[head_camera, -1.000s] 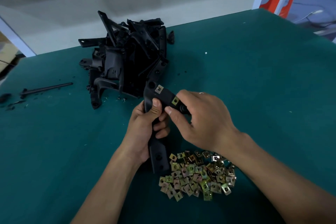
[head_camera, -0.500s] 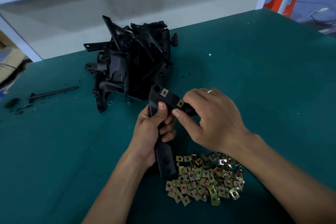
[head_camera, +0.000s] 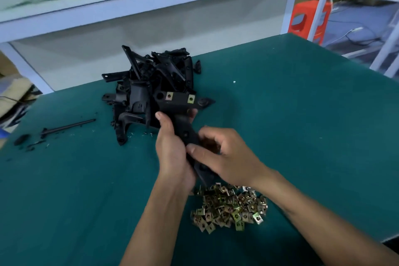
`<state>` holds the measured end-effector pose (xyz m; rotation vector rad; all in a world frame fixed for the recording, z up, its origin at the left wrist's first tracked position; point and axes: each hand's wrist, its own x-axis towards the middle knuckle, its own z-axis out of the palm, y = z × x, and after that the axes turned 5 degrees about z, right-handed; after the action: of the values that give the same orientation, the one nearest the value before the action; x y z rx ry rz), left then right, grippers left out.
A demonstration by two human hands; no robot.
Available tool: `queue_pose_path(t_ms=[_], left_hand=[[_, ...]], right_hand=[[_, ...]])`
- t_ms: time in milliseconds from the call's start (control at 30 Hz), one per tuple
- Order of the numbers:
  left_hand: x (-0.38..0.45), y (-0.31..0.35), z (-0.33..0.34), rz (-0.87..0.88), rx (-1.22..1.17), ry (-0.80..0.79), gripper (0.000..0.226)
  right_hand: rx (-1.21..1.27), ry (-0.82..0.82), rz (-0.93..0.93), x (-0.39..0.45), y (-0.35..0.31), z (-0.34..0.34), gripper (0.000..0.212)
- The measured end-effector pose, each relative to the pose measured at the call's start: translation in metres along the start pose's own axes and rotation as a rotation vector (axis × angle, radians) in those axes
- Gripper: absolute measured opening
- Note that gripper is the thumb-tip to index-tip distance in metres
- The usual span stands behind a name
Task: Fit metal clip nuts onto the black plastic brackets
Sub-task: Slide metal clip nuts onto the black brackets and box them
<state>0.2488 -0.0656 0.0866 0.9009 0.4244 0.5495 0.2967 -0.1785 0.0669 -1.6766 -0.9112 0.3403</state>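
Hands share one bracket (head_camera: pixel 183 119) above the nut heap (head_camera: pixel 230 208): left hand (head_camera: pixel 172 149) grips its stem, right hand (head_camera: pixel 222 155) pinches lower. Two nuts (head_camera: pixel 191 99) sit fitted. No writing legible.

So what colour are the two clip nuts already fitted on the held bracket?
Brassy yellow-gold, on the black bracket; clip nuts show best in the head view.

no readable text, labels, brands or numbers anywhere
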Motion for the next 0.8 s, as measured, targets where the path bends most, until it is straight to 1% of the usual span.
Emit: queue_pose_path(t_ms=[67, 100, 167, 233, 300, 400, 467, 500, 567, 633, 667, 733, 800], left_hand=[[-0.010, -0.008, 0.013, 0.016, 0.068, -0.025, 0.063], [-0.017, -0.014, 0.019, 0.025, 0.103, -0.060, 0.056], [-0.035, -0.033, 0.033, 0.052, 0.170, -0.184, 0.037], [-0.056, -0.057, 0.047, 0.067, 0.236, -0.345, 0.027], [-0.077, -0.079, 0.060, 0.061, 0.291, -0.464, 0.029], [-0.110, -0.115, 0.075, -0.086, 0.373, -0.683, 0.033], [-0.139, -0.143, 0.084, -0.184, 0.499, -0.885, 0.038], [-0.154, -0.156, 0.087, -0.205, 0.559, -0.986, 0.040], [-0.187, -0.181, 0.094, -0.170, 0.752, -1.188, 0.041], [-0.219, -0.206, 0.096, -0.111, 1.061, -1.343, 0.040], [-0.231, -0.217, 0.095, -0.160, 1.167, -1.419, 0.041], [-0.246, -0.240, 0.094, -0.321, 1.337, -1.556, 0.041], [-0.248, -0.258, 0.093, -0.381, 1.456, -1.720, 0.024]], right_hand=[[0.123, 0.076, 0.012, -0.005, -0.008, -0.006, 0.014], [0.170, 0.149, 0.022, -0.007, -0.012, -0.011, 0.010], [0.210, 0.355, 0.041, -0.018, -0.015, -0.026, 0.016], [0.261, 0.526, 0.072, -0.042, -0.014, -0.041, 0.027], [0.283, 0.649, 0.126, -0.078, -0.011, -0.053, 0.039], [0.237, 0.846, 0.229, -0.150, 0.002, -0.067, 0.043], [0.319, 1.005, 0.342, -0.207, 0.013, -0.077, 0.044], [0.385, 1.065, 0.401, -0.233, 0.016, -0.080, 0.043], [0.502, 1.181, 0.500, -0.284, 0.022, -0.080, 0.045], [0.557, 1.300, 0.615, -0.325, 0.025, -0.075, 0.055], [0.566, 1.339, 0.691, -0.340, 0.027, -0.070, 0.058], [0.591, 1.386, 0.865, -0.366, 0.043, -0.061, 0.055], [0.670, 1.427, 1.024, -0.387, 0.064, -0.052, 0.045]])
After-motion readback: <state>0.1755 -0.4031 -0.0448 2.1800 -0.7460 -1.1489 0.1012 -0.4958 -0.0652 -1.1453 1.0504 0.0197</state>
